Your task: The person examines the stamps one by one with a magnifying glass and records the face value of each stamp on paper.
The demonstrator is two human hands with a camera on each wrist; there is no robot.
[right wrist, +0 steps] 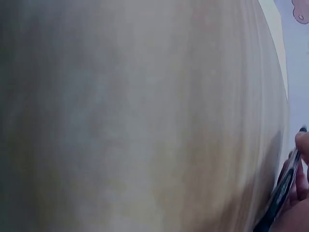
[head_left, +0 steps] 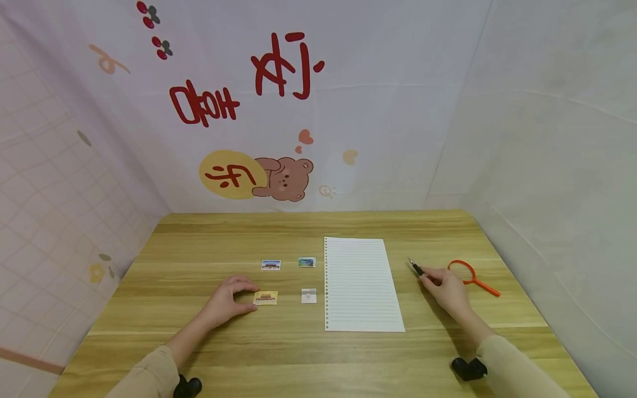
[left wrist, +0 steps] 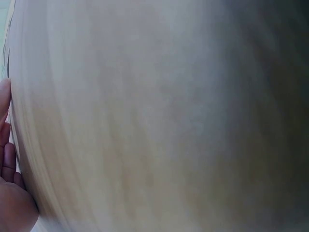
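Note:
My left hand [head_left: 226, 301] lies low over the table, thumb and forefinger apart at the left corners of a yellow stamp-like picture [head_left: 266, 298] with a building on it. In the left wrist view only part of the left hand [left wrist: 10, 193] shows at the edge. To the right of the paper, my right hand [head_left: 445, 290] holds a black pen [head_left: 417, 269], its silvery tip pointing away and leftward. The right wrist view shows the pen [right wrist: 285, 186] between the fingers. Three more small pictures lie nearby: a blue-sky building [head_left: 271, 265], a green-blue landscape [head_left: 306, 262] and a pale grey one [head_left: 309, 296].
A lined sheet of paper [head_left: 360, 287] with punched holes down its left edge lies mid-table. An orange-red magnifying glass [head_left: 473, 275] rests beyond the right hand. Printed white cloth [head_left: 388, 110] hangs behind the wooden table [head_left: 278, 359] and along both sides.

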